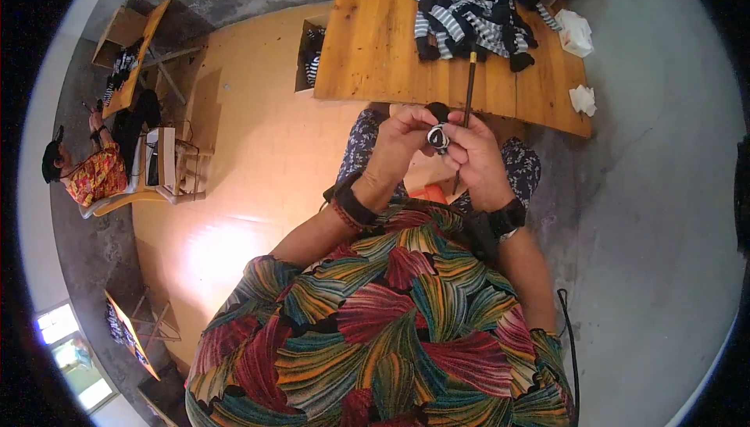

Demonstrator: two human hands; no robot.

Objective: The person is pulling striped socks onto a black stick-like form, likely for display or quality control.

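Observation:
My left hand point(398, 142) and my right hand point(476, 157) meet just in front of the table edge, fingers closed on a small black-and-white knitted piece point(438, 139). Its rolled opening points up between my thumbs, and a black end point(437, 111) sticks out beyond my fingertips. A thin dark rod point(470, 87) with a gold-coloured band near its far end runs through my right hand and comes out below it. Ahead on the wooden table lies a heap of black, white and grey striped knitted pieces point(476, 13).
The wooden table point(375, 36) has a tissue pack point(575, 33) and crumpled tissue point(583, 100) at its right. A box of striped pieces point(311, 56) stands by its left side. Far left, another person point(98, 169) sits at a smaller table point(141, 60). Something orange point(430, 193) shows below my hands.

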